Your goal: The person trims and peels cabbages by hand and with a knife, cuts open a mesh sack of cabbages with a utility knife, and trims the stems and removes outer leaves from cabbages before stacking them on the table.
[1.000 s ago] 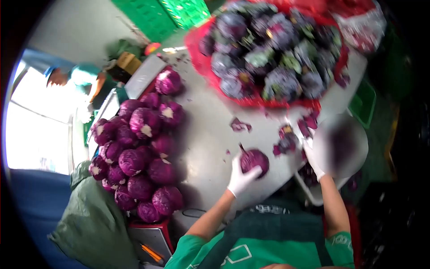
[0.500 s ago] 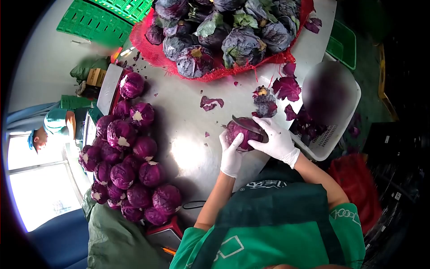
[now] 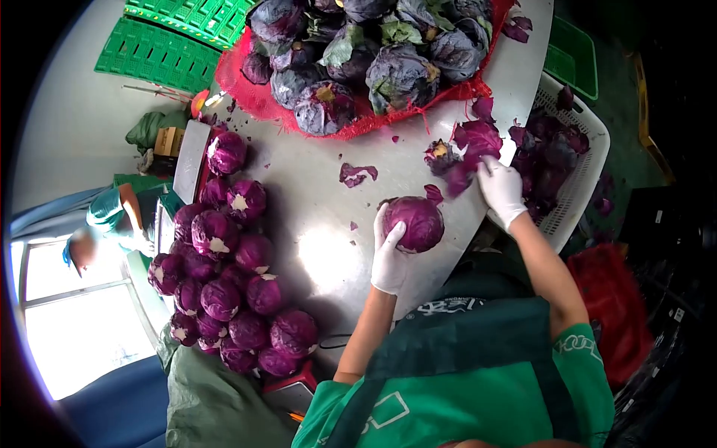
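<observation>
My left hand (image 3: 390, 257), in a white glove, holds a round red cabbage (image 3: 418, 225) above the metal table, thumb across its side. A small leaf piece (image 3: 433, 194) shows at its upper edge. To the right, my gloved right hand (image 3: 500, 190) is closed, with its fingertips beside a blurred purple leaf (image 3: 458, 179); what it grips is hidden, and no knife shows. Just past the fingers lie loose cabbage leaves (image 3: 478, 138) and a trimmed-off outer piece (image 3: 441, 154) with a pale stem.
Untrimmed cabbages (image 3: 403, 75) fill a red mesh sack (image 3: 239, 78) at the back. Trimmed cabbages (image 3: 220, 299) are piled on the left. A white basket (image 3: 594, 160) of leaves stands right, near a green crate (image 3: 571, 67). Another person (image 3: 112, 213) works far left.
My right hand has left the cabbage and moved right and away from me, toward the loose leaves. The knife blade seen on the cabbage is out of sight. My left hand keeps hold of the cabbage.
</observation>
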Demonstrator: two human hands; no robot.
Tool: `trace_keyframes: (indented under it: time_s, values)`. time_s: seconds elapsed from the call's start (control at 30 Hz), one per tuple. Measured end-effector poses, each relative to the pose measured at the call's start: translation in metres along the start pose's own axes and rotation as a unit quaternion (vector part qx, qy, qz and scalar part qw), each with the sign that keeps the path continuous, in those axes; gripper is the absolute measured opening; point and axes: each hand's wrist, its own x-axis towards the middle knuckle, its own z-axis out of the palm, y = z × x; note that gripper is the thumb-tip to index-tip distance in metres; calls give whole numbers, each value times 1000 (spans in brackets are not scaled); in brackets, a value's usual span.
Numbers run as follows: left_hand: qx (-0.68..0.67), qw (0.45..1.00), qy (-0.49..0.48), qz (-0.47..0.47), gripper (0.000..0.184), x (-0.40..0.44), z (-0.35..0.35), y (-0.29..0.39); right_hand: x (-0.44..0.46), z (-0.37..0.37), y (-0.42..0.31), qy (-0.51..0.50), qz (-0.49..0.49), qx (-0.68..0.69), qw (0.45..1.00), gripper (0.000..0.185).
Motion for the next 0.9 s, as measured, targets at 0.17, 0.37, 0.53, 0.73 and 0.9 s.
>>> trace_keyframes:
  time_s: [0.17, 0.37, 0.53, 0.73, 0.9]
  values:
    - [116, 988, -44, 94, 78, 6, -7, -6, -23, -14, -28, -83, -92, 230, 965, 47]
    - [563, 751, -158, 308, 109, 12, 2, 5, -34, -11, -74, -190, -138, 138, 962, 50]
    - [655, 655, -177, 331, 106, -1, 3, 1, -31, 6, -65, -106, -111, 170, 974, 24]
    - [376, 924, -14, 73, 106, -16, -13, -4, -5, 14, -13, -10, 30, 265, 964, 23]
    - [156, 980, -106, 68, 111, -21, -26, 9, 4, -41, -7, 233, -76, 64, 967, 47]
